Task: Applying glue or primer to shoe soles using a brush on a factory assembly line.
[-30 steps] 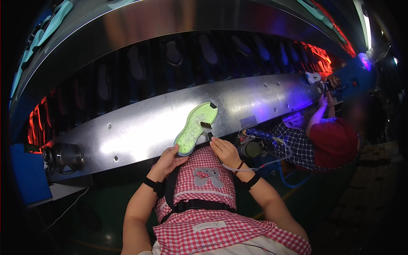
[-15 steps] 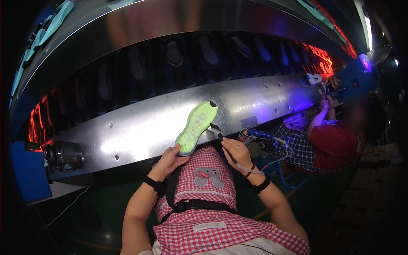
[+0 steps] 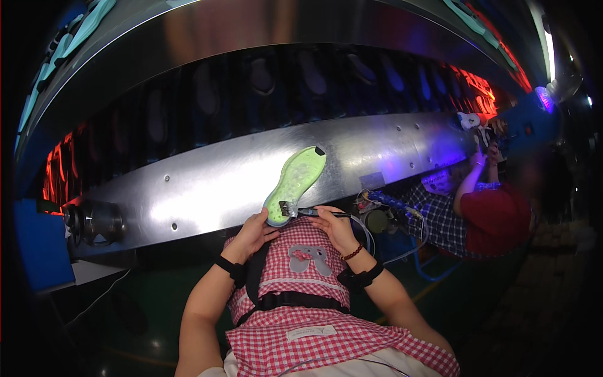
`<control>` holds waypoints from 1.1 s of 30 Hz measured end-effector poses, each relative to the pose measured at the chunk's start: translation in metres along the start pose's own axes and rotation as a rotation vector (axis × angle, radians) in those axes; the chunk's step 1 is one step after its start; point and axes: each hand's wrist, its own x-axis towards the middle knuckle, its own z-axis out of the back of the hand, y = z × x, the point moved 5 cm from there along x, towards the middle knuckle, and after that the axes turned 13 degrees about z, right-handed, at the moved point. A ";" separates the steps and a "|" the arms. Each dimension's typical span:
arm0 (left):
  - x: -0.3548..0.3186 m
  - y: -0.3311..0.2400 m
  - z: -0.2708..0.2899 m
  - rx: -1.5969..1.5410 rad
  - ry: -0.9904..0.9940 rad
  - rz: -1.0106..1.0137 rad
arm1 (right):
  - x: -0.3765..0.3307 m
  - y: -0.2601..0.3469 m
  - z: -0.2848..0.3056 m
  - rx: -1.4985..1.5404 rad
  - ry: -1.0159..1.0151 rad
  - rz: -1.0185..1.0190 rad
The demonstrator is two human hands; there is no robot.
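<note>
Against the steel panel (image 3: 207, 188) — one green sole (image 3: 295, 182) in left grip (image 3: 251, 232), one brush (image 3: 317, 212) pinched in right (image 3: 336, 229).

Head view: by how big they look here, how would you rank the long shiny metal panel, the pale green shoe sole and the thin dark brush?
1. Long shiny metal panel, by far.
2. Pale green shoe sole, held by the left hand.
3. Thin dark brush, in the right hand.
</note>
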 end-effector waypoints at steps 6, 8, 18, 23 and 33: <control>0.006 0.003 0.004 -0.030 -0.067 -0.009 | -0.007 0.003 0.002 -0.058 -0.018 0.036; 0.006 0.003 0.004 -0.027 -0.064 -0.009 | -0.010 0.001 0.004 -0.061 -0.029 0.040; 0.006 0.003 0.001 -0.021 -0.043 -0.015 | -0.015 0.003 0.005 -0.058 -0.030 0.069; 0.006 0.003 -0.002 -0.005 -0.041 -0.019 | -0.019 0.005 0.008 -0.049 -0.039 0.072; 0.006 0.004 -0.005 0.036 -0.052 -0.015 | -0.028 0.010 0.012 -0.046 -0.050 0.077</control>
